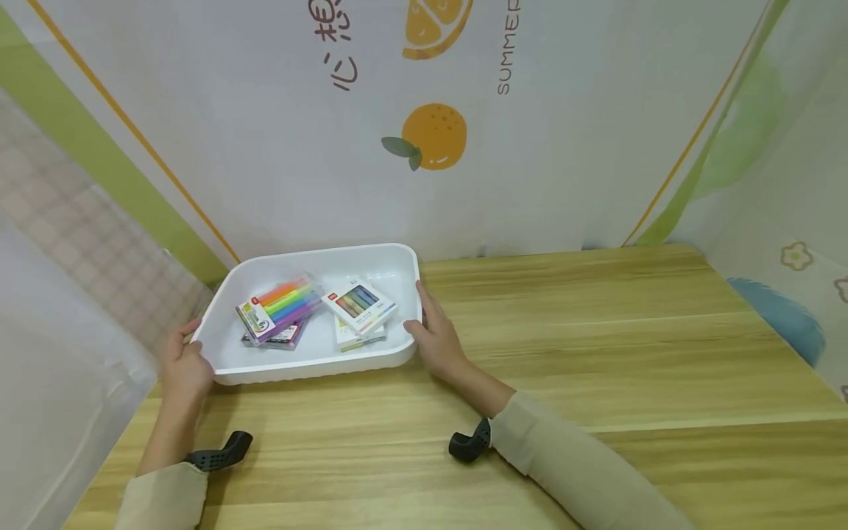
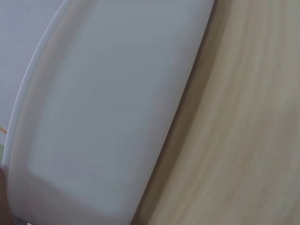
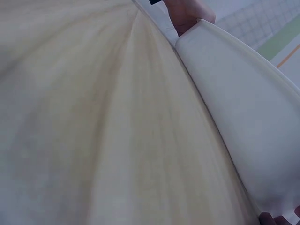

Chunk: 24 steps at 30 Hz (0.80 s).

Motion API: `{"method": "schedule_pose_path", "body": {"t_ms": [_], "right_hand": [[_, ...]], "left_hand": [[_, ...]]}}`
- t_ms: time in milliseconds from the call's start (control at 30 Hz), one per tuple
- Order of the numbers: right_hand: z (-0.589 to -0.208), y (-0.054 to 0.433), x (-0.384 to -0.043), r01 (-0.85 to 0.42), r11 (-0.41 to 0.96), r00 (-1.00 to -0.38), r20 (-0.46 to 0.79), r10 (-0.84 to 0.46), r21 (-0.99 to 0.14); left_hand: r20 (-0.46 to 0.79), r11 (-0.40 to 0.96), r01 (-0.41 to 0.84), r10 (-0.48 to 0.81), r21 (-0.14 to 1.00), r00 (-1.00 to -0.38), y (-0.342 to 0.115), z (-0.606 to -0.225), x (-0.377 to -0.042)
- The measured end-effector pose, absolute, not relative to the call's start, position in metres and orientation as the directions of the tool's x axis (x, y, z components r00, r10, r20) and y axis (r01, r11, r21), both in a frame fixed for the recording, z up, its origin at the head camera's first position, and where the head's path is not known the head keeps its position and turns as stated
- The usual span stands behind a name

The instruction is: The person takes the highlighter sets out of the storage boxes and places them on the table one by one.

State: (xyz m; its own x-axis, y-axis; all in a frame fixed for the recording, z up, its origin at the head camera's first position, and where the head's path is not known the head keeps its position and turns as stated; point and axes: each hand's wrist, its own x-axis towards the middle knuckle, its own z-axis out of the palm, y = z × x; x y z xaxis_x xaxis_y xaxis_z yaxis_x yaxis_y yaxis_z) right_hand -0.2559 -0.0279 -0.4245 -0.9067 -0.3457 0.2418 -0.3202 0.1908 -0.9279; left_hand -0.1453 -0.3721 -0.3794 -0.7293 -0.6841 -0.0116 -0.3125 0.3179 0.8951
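A white plastic tray with rounded corners is at the back left of the table in the head view. My left hand grips its left end, thumb at the rim. At the right end my right hand holds the rim, thumb inside and fingers along the outside. Inside lies a clear pack of rainbow-coloured pens, overlapping a dark-labelled pack. Beside these, a white box with a window of coloured sticks leans over another white box. The tray's outer wall fills much of the left wrist view.
The wood-grain table extends right and in front of the tray. Behind it hangs a white cloth with an orange print. A checked cloth borders the left, and a blue rounded object stands past the right edge.
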Motion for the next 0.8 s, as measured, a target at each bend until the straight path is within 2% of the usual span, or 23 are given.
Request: {"method": "schedule_pose_path", "body": {"t_ms": [800], "right_hand": [[-0.4275,-0.0263,-0.2594,-0.329,0.22,-0.906,0.241,-0.349,-0.918]], "left_hand": [[-0.016,0.297,-0.279,-0.658,0.913,-0.753,-0.3731,-0.3838,-0.1455]]}}
